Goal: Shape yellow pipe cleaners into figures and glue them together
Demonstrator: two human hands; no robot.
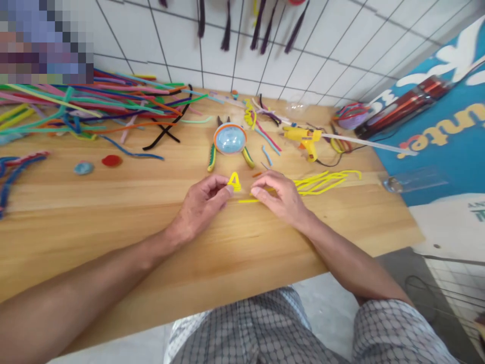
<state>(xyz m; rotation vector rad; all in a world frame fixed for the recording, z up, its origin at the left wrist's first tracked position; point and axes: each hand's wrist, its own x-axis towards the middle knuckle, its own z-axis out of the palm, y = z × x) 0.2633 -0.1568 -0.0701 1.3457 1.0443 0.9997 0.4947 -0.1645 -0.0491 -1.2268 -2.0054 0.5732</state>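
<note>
My left hand (207, 202) pinches a small yellow pipe cleaner bent into a triangle-like loop (235, 182) between thumb and forefinger, just above the table. My right hand (281, 198) is a short gap to its right, thumb and fingertips drawn together; whether anything is between them is hidden. A straight yellow pipe cleaner (247, 201) pokes out beneath the right hand. Several more yellow pipe cleaners (326, 182) lie to the right of that hand. Beyond both hands are pliers with green and yellow handles (248, 157), partly covered by a clear blue dome with an orange rim (230, 139).
A yellow glue gun (303, 135) with a long glue stick lies at the back right. Colourful pipe cleaners (125, 103) heap up at the back left. A red disc (111, 161) and a light-blue coil (83, 168) rest at left. A tiled wall (174, 45) bounds the wooden table (151, 283).
</note>
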